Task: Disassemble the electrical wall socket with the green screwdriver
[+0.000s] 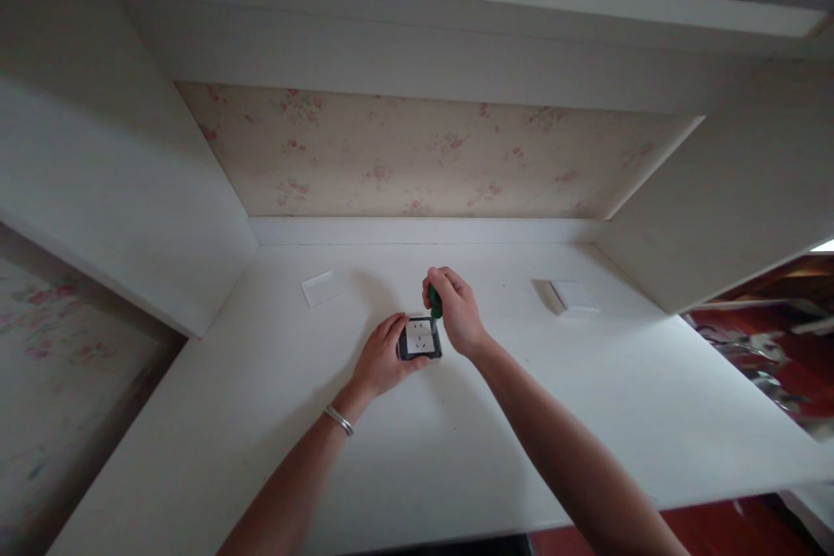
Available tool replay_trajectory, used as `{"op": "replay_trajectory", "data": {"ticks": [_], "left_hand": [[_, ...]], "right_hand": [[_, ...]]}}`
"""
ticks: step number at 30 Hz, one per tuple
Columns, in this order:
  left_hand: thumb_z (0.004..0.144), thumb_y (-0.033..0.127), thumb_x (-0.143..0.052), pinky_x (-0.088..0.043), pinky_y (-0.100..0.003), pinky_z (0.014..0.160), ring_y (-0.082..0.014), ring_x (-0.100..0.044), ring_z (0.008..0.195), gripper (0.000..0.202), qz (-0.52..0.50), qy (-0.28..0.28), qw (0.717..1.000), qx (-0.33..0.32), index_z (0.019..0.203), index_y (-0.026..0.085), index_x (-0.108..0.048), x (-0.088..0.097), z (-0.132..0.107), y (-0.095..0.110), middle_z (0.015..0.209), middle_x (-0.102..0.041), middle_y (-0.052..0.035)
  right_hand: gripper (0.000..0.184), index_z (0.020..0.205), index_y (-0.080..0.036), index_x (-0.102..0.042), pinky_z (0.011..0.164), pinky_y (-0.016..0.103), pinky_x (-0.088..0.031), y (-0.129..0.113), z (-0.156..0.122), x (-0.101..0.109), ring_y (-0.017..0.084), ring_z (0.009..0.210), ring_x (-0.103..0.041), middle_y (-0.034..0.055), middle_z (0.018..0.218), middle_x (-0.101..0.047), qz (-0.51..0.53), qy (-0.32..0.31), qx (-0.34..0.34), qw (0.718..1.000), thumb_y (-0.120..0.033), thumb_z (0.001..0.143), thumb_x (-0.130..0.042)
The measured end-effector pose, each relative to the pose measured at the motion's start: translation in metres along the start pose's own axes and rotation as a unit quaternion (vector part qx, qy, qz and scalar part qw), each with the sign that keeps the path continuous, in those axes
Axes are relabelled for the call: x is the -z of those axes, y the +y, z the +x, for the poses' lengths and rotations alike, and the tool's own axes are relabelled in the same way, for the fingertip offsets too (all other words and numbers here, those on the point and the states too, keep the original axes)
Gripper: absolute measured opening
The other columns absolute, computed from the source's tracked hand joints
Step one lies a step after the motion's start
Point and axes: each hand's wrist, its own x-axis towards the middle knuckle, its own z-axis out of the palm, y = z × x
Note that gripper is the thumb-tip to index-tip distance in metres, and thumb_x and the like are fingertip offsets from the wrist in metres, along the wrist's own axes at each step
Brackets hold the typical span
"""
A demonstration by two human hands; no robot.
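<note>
A square wall socket with a white face and dark frame lies on the white desk. My left hand grips the socket's left edge, fingers curled round it. My right hand is closed round the green handle of a screwdriver, held upright with its tip down at the socket's upper right corner. A thin bracelet sits on my left wrist.
A flat white cover plate lies on the desk to the back left. Another white square plate lies to the back right. Floral wallpaper backs the alcove, white side panels flank it, and a shelf runs overhead.
</note>
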Motion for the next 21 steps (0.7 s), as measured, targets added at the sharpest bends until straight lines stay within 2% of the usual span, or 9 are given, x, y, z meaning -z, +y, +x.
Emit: {"op": "replay_trajectory", "data": {"ticks": [3,7,12,16,21], "left_hand": [[0.065,0.046,-0.071,-0.033,-0.044,0.105,-0.0276,-0.041,0.124,0.077,0.0,0.0,1.0,-0.002,0.132,0.024,-0.039,0.0,0.0,0.0,0.136,-0.042,-0.0092],[0.066,0.045,-0.071,-0.034,-0.043,0.104,-0.0273,-0.043,0.123,0.077,-0.004,0.001,1.0,-0.006,0.132,0.024,-0.039,0.001,0.001,0.0,0.134,-0.044,-0.0092],[0.066,0.045,-0.071,-0.035,-0.044,0.104,-0.028,-0.043,0.123,0.076,-0.011,-0.007,1.0,-0.004,0.132,0.025,-0.038,0.002,0.0,0.0,0.135,-0.044,-0.0086],[0.067,0.044,-0.07,-0.033,-0.044,0.105,-0.0275,-0.041,0.126,0.076,-0.016,-0.006,1.0,0.002,0.133,0.024,-0.038,0.002,0.0,0.0,0.138,-0.042,-0.0089],[0.068,0.045,-0.07,-0.033,-0.044,0.106,-0.0278,-0.04,0.127,0.077,-0.013,-0.015,1.0,0.006,0.134,0.023,-0.037,0.0,-0.001,-0.002,0.139,-0.04,-0.01]], "right_hand": [[0.027,0.063,-0.019,-0.055,0.053,0.023,-0.035,0.001,-0.003,0.004,0.01,0.053,-0.045,-0.0027,0.057,-0.054,0.012,-0.03,-0.01,0.999,-0.04,0.08,-0.055],[0.028,0.058,-0.018,-0.054,0.053,0.024,-0.035,0.004,-0.003,0.012,0.011,0.052,-0.045,-0.0017,0.053,-0.052,0.031,-0.032,-0.005,0.999,-0.036,0.079,-0.05],[0.027,0.058,-0.018,-0.054,0.049,0.025,-0.033,0.005,0.004,0.022,0.011,0.048,-0.042,-0.0023,0.048,-0.047,0.094,-0.058,-0.024,0.994,-0.035,0.078,-0.047],[0.026,0.057,-0.018,-0.052,0.045,0.024,-0.03,0.005,0.008,0.027,0.01,0.044,-0.038,-0.0034,0.046,-0.043,0.148,-0.053,-0.049,0.986,-0.036,0.075,-0.047],[0.025,0.056,-0.019,-0.05,0.043,0.024,-0.027,0.004,0.012,0.032,0.01,0.042,-0.036,-0.0032,0.045,-0.042,0.169,-0.068,-0.069,0.981,-0.036,0.073,-0.046]]}}
